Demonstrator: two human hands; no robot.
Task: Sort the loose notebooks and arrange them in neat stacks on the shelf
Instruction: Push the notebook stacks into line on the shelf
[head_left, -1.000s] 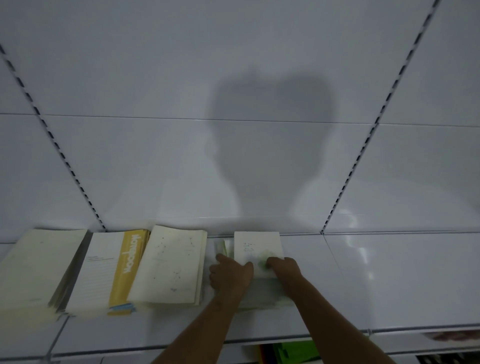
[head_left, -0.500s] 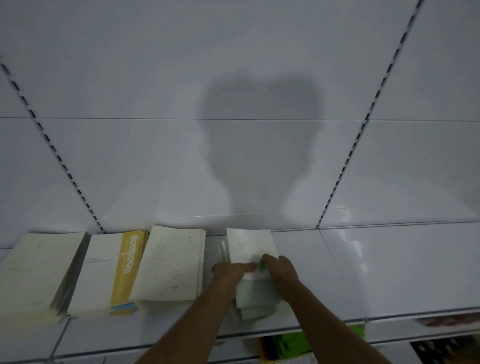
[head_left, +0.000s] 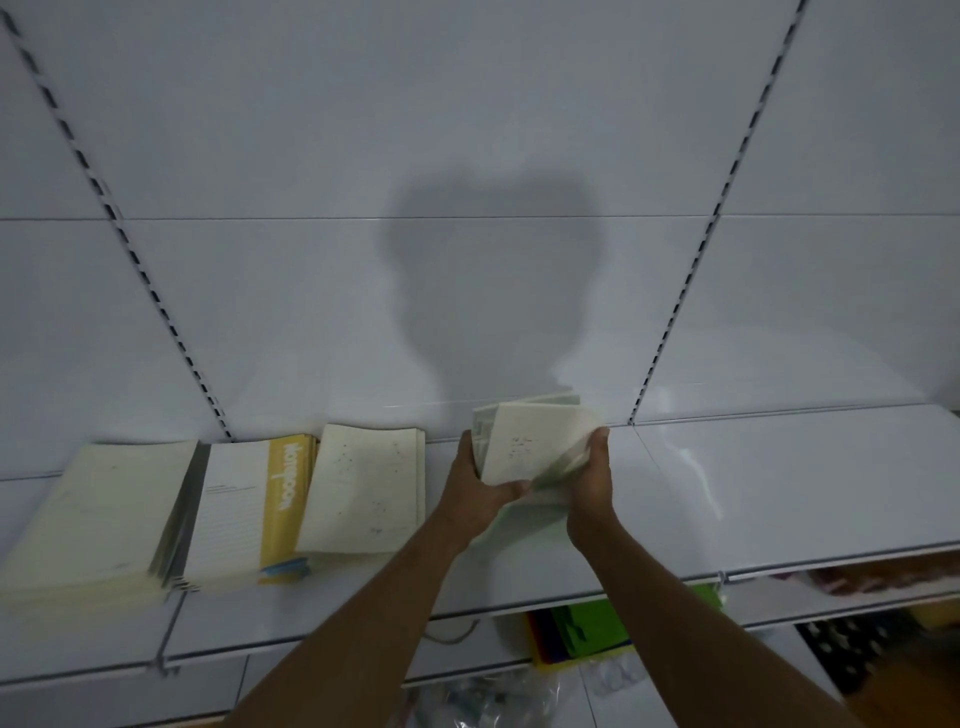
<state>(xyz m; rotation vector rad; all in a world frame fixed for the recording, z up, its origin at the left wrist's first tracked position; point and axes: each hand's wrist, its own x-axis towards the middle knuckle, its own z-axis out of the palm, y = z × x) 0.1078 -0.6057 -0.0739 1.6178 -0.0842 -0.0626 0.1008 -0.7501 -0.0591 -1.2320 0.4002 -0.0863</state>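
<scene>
Notebooks (head_left: 530, 447) that lay flat a second ago are now lifted, gripped between my left hand (head_left: 475, 493) and right hand (head_left: 592, 486), ready for squaring into a neat stack.

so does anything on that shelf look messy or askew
Yes. The leftmost stack is fanned out, its edges stepped. The yellow-banded stack has a blue cover poking out at its front. Both hands hold the small bundle tilted.

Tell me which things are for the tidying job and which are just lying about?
For the job: small notebooks held by left hand and right hand; three notebook stacks; shelf.
Lying about: colored paper, plastic bag below.
</scene>
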